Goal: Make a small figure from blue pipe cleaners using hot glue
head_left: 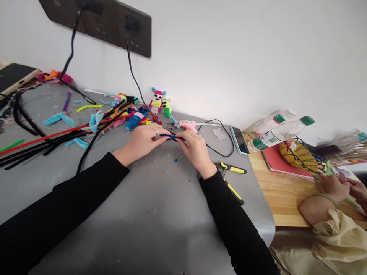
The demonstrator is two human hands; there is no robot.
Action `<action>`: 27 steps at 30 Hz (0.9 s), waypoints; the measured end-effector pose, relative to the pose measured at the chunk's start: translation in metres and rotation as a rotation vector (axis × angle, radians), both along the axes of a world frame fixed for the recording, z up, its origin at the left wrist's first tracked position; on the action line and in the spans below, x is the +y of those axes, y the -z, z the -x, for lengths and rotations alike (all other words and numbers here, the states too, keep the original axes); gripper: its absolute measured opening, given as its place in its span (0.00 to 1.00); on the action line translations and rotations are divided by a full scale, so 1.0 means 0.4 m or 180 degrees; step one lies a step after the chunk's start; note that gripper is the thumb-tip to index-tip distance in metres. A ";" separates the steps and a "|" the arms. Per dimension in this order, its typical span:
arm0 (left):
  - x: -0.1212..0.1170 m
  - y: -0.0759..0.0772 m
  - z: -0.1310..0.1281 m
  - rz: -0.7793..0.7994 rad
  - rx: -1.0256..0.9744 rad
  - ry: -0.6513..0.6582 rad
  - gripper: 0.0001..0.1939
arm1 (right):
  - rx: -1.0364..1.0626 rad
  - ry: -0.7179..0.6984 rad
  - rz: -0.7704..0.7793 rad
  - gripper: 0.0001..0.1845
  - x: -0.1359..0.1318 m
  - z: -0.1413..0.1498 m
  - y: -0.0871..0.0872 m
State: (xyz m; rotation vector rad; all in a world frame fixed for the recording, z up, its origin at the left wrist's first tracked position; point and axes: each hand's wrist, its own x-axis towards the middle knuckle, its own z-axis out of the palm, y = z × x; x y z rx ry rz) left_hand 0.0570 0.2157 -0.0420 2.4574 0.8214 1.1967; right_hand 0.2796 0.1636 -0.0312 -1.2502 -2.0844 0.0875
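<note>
My left hand (142, 142) and my right hand (195, 149) meet over the grey table (149, 214), both pinching the ends of a short dark blue pipe cleaner piece (171, 136). A ring shows on my left hand. Both arms wear black sleeves. Just beyond my fingers lies a pink glue gun (187, 125). A heap of coloured pipe cleaner pieces (129, 114) lies behind my left hand, and long black and red pipe cleaners (43, 143) stretch off to the left.
Two small pipe cleaner figures (159, 101) stand by the wall. A phone (239, 139), yellow-handled pliers (232, 168) and black cables lie to the right. On a wooden table (282, 194), bottles, a red book and another person's hands (338, 187).
</note>
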 end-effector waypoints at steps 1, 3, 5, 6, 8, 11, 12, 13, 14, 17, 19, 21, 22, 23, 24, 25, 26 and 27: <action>0.000 0.000 0.000 -0.0013 -0.0001 -0.0013 0.13 | 0.0000 0.0007 -0.0003 0.12 0.000 0.000 0.001; 0.001 0.000 0.000 -0.0027 0.0011 -0.0047 0.13 | -0.0002 -0.0003 -0.0030 0.12 0.000 0.000 0.002; 0.002 0.001 0.001 -0.0028 0.0023 -0.0085 0.13 | 0.0016 -0.0042 -0.0093 0.12 -0.001 0.000 0.002; 0.003 0.003 0.002 -0.0043 0.0017 -0.0091 0.13 | 0.0023 -0.0060 -0.0116 0.12 -0.002 0.000 0.001; 0.004 0.005 0.003 -0.0091 -0.0009 -0.0083 0.13 | 0.0025 -0.0068 -0.0128 0.12 -0.003 0.000 0.000; 0.005 0.008 0.004 -0.0184 -0.0092 -0.0063 0.12 | -0.0004 -0.0032 -0.0084 0.12 -0.003 0.001 -0.004; 0.004 0.008 0.004 -0.0172 -0.0098 -0.0062 0.12 | -0.0014 -0.0019 -0.0062 0.12 -0.003 0.001 -0.005; 0.004 0.008 0.003 -0.0137 -0.0088 -0.0059 0.12 | -0.0020 -0.0006 -0.0037 0.12 -0.003 0.001 -0.005; 0.002 0.007 0.003 -0.0079 -0.0069 -0.0060 0.11 | -0.0022 0.0007 -0.0015 0.11 -0.003 0.001 -0.006; -0.001 0.003 0.003 0.0087 -0.0009 -0.0061 0.12 | 0.0014 0.0000 -0.0026 0.11 -0.002 0.001 -0.004; -0.001 0.001 0.003 0.0127 0.0029 -0.0057 0.13 | 0.0029 -0.0023 -0.0043 0.11 -0.001 0.000 -0.001; 0.000 0.001 0.003 0.0112 0.0056 -0.0070 0.13 | 0.0030 -0.0024 -0.0039 0.11 0.000 -0.001 0.002; 0.001 0.002 0.003 0.0092 0.0058 -0.0080 0.14 | 0.0022 -0.0016 -0.0029 0.11 0.001 -0.001 0.003; 0.002 0.004 0.003 0.0067 0.0053 -0.0088 0.14 | 0.0016 -0.0009 -0.0026 0.11 0.002 -0.001 0.004; 0.003 0.005 0.002 0.0035 0.0043 -0.0086 0.14 | 0.0009 0.0000 -0.0021 0.11 0.002 -0.001 0.004; 0.004 0.006 0.002 0.0004 0.0033 -0.0082 0.14 | 0.0000 0.0008 -0.0020 0.12 0.002 -0.001 0.004; 0.004 0.007 0.001 -0.0026 0.0028 -0.0076 0.14 | -0.0010 0.0014 -0.0015 0.12 0.002 0.000 0.004; 0.005 0.008 0.000 -0.0061 0.0022 -0.0069 0.14 | -0.0017 0.0017 -0.0014 0.12 0.002 0.000 0.003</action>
